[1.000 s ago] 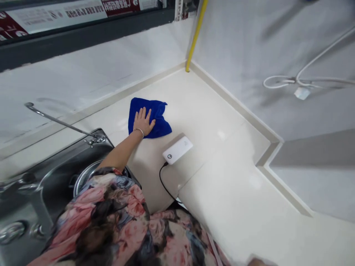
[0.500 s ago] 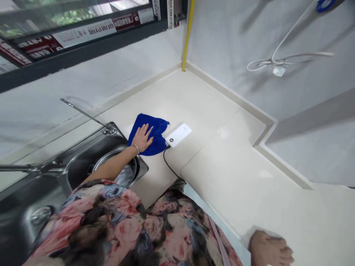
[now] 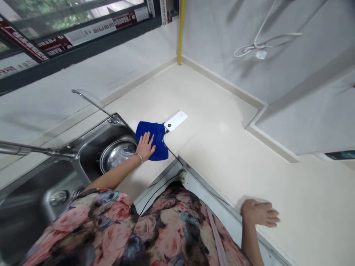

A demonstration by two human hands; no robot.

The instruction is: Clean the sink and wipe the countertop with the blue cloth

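Note:
My left hand point(image 3: 145, 146) lies flat, fingers spread, on a blue cloth point(image 3: 159, 149) that rests on the pale countertop point(image 3: 219, 147). Touching or nearly touching the cloth's far right edge is a white power bank point(image 3: 175, 121). A black cable point(image 3: 173, 153) runs from its near end over the counter's edge and down toward my clothes. On the right part of the counter, my right hand point(image 3: 262, 213) rests near the front edge with nothing in it, its fingers loosely extended.
A steel double sink point(image 3: 33, 199) is at the left, with a metal pot point(image 3: 107, 157) in its nearer-right basin and a tap point(image 3: 91, 105) behind. A yellow pipe point(image 3: 181, 33) rises in the corner. Bundled white wires point(image 3: 253, 48) hang from the wall. A dark-screened object point(image 3: 341, 155) shows at far right.
My left hand and the blue cloth have moved toward the counter's front edge. The view has shifted, showing more of my right forearm. The power bank stays beside the cloth.

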